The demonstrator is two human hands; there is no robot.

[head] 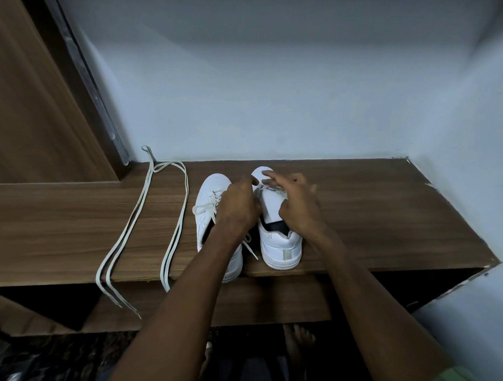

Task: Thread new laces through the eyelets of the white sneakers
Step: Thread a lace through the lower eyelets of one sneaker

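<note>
Grip: both my hands are on the right-hand white low-top leather sneaker point(277, 240). My left hand point(239, 208) is curled over its lace area; whether those fingers pinch a lace I cannot tell, since the hand hides them. My right hand point(295, 201) lies over the tongue with fingers spread and fairly straight, holding nothing that I can see.

Right sneaker: it stands on the dark brown wood-grain shelf point(373, 214), heel toward me, toe toward the wall, near the front edge.

Left sneaker: the matching white low-top sneaker point(207, 217) stands just beside it, partly under my left forearm. A white lace point(209, 206) is in its eyelets, and one tip trails near the heel.

New laces: two long flat off-white laces point(148, 222) lie folded on the shelf to the left of the shoes, well apart from my hands, their ends hanging over the front edge.

Handling: I judge the laces light, limp and easy to snag or drag off; best pinched at the stiff tips. The sneakers look light, with firm soles and a soft tongue, so I would steady one by its heel or side wall.

Surroundings: pale blue wall point(269, 90) behind, brown wooden door point(27, 98) at left.
</note>
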